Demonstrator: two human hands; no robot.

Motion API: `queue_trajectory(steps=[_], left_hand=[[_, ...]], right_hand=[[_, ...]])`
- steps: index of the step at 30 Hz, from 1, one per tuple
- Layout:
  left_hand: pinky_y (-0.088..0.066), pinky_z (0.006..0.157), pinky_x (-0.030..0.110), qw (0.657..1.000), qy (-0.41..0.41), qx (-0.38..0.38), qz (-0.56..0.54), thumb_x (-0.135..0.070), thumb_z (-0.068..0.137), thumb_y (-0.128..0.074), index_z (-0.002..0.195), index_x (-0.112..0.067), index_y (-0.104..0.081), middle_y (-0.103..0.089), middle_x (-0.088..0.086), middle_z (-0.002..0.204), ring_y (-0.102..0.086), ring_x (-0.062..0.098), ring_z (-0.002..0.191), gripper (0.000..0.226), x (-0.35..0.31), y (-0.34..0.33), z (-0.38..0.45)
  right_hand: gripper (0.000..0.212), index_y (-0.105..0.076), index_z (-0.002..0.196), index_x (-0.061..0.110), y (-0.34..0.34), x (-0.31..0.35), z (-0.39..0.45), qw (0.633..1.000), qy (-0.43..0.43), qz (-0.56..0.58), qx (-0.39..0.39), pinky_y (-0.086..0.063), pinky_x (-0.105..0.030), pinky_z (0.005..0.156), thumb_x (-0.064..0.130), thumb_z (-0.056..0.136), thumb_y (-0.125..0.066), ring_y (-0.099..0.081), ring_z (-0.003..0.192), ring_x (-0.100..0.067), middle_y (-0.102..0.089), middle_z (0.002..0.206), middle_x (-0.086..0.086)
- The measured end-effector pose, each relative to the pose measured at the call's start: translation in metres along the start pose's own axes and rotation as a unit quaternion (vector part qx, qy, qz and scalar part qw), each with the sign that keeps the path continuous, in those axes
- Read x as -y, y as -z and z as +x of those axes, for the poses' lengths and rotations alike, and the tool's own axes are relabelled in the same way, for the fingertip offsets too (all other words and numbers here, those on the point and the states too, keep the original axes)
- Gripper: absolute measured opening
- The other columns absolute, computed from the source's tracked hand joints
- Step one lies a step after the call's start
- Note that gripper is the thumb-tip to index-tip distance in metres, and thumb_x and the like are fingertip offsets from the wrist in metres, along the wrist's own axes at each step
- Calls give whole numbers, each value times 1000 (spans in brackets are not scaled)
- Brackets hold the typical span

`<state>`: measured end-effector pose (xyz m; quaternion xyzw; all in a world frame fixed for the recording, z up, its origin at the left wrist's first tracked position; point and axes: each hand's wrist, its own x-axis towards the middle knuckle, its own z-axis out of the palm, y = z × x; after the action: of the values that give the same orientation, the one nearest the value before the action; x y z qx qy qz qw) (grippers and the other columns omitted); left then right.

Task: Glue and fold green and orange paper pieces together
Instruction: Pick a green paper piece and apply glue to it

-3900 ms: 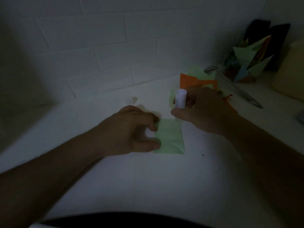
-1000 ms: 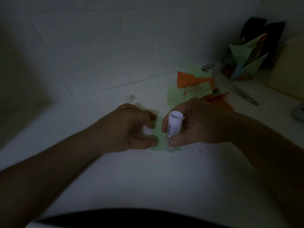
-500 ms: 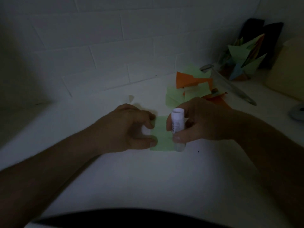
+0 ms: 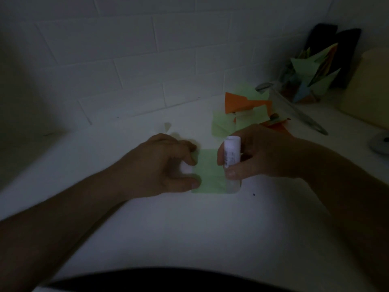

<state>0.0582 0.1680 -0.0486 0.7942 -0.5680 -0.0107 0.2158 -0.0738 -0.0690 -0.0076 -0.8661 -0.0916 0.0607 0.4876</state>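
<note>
A person's left hand (image 4: 162, 165) pins the near-left edge of a folded green paper (image 4: 207, 171) to the white counter (image 4: 189, 232), fingers and thumb curled down onto the sheet's border, apparently so the piece will not slide under the glue. Just right of that grip, the right hand (image 4: 259, 153) pinches a white glue stick (image 4: 231, 159) between thumb and fingers, holding it near upright with its tip down at the paper's right edge, which suggests glue is going on along that side. Beyond the right hand, toward the tiled wall, a loose pile of green and orange pieces (image 4: 242, 111) waits within reach; scissors (image 4: 294, 108) and finished folded shapes (image 4: 309, 74) lie farther right.
</note>
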Motion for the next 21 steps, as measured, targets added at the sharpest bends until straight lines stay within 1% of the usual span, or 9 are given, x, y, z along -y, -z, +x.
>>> queue_trajectory(steps=[2, 3, 6, 8, 9, 11, 14, 18, 21], left_hand=[[-34, 108, 19, 1000, -5, -7, -8, -71, 72, -68, 105, -32, -73, -65, -11, 135, -53, -1, 129, 51, -2, 1, -1], [-36, 108, 20, 1000, -7, -11, -11, -71, 73, -67, 105, -32, -74, -65, -11, 134, -54, -1, 128, 51, -2, 2, -1], [-43, 105, 28, 1000, -6, -19, -5, -71, 77, -63, 106, -32, -76, -69, -14, 127, -61, 4, 118, 51, -1, 3, 1], [-44, 104, 29, 1000, -2, -21, -6, -70, 79, -62, 106, -32, -76, -70, -16, 125, -62, 4, 114, 49, -1, 4, 2], [-44, 103, 30, 1000, -3, -22, -6, -70, 79, -62, 106, -33, -76, -71, -15, 123, -63, 5, 113, 48, -2, 3, 2], [-45, 100, 33, 1000, 3, -23, 2, -71, 80, -60, 111, -35, -72, -73, -12, 116, -64, 9, 110, 48, -2, 3, 1], [-52, 96, 37, 998, 48, -49, 3, -71, 85, -57, 118, -40, -61, -70, -18, 118, -63, 9, 111, 46, -2, 2, 0], [-55, 92, 35, 992, 51, -117, -20, -48, 91, -63, 110, -36, -69, -71, -26, 115, -69, 2, 104, 23, -3, 3, 0], [-54, 90, 32, 982, 59, -176, -46, -33, 87, -72, 100, -35, -73, -75, -17, 101, -70, 2, 95, 13, -4, 3, 0]], right_hand=[[16, -75, 79, 33, 7, -3, 0, 995, -5, 95, -26, -62, -34, 76, 22, 68, -80, -72, 86, -19, -75, 86, 5], [17, -75, 81, 33, 11, -7, 1, 990, -4, 135, -46, -61, -34, 75, 23, 69, -81, -70, 85, -20, -73, 85, 7], [33, -72, 100, 31, 17, -15, 4, 964, 15, 250, -85, -54, -35, 71, 22, 70, -83, -55, 87, -30, -63, 91, -2], [44, -67, 110, 29, 17, -19, 5, 955, 26, 285, -81, -51, -35, 69, 26, 70, -85, -51, 83, -30, -60, 93, -2], [43, -66, 110, 28, 17, -20, 5, 954, 28, 287, -82, -51, -34, 67, 26, 70, -83, -51, 78, -27, -61, 88, 1], [42, -66, 108, 27, 16, -22, 7, 954, 24, 286, -89, -50, -31, 63, 29, 70, -84, -52, 71, -20, -63, 80, 4], [43, -68, 105, 28, 13, -23, 10, 951, 19, 293, -97, -50, -32, 67, 38, 67, -87, -55, 71, -18, -65, 79, 5], [17, -69, 89, 29, 9, -25, 13, 931, 3, 331, -151, -41, -47, 86, 24, 77, -80, -52, 83, -26, -68, 75, 7], [21, -62, 82, 23, 5, -24, 18, 921, -10, 350, -169, -44, -43, 83, 17, 77, -82, -55, 80, -24, -67, 73, 3]])
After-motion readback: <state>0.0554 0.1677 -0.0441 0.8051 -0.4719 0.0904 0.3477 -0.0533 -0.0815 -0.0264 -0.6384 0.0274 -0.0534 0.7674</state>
